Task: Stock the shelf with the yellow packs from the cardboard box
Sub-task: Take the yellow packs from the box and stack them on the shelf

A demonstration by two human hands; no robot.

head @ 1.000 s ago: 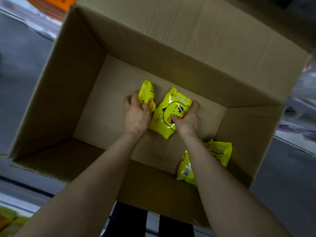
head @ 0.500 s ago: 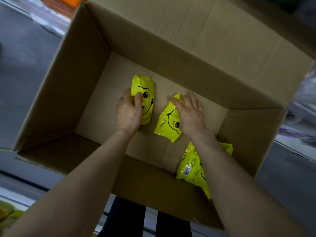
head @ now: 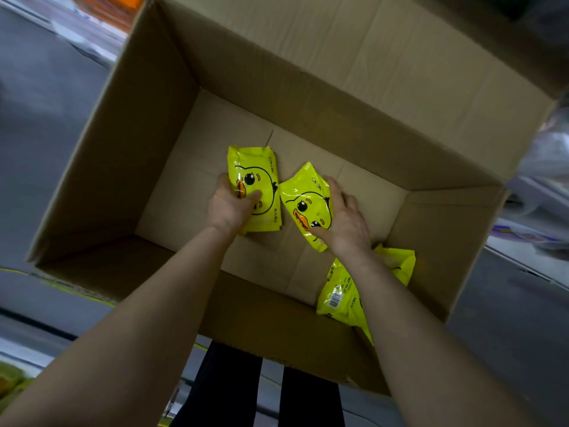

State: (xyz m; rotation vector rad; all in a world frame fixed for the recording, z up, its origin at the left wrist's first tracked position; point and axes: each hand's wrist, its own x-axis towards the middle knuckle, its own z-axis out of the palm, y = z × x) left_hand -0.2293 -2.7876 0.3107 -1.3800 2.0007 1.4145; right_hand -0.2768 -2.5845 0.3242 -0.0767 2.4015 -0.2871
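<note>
An open cardboard box (head: 144, 155) stands below me with three yellow duck-face packs inside. My left hand (head: 229, 209) grips one yellow pack (head: 257, 167) near the box's middle, thumb across the duck's face. Beside it, my right hand (head: 345, 220) holds a second yellow pack (head: 303, 195), thumb on its front and fingers behind its right edge. A third yellow pack (head: 340, 298) lies in the near right corner, partly hidden under my right forearm.
The box's far flap (head: 400, 66) stands open toward the back. Grey floor (head: 40, 118) surrounds the box. Orange goods (head: 104, 4) show at the top left, pale wrapped goods (head: 545, 167) at the right, and yellow-green packs (head: 12, 380) at the bottom left.
Both packs have been turned face up and lifted slightly. My right hand went from lying over its pack to gripping it from the right side; the left hand kept its hold.
</note>
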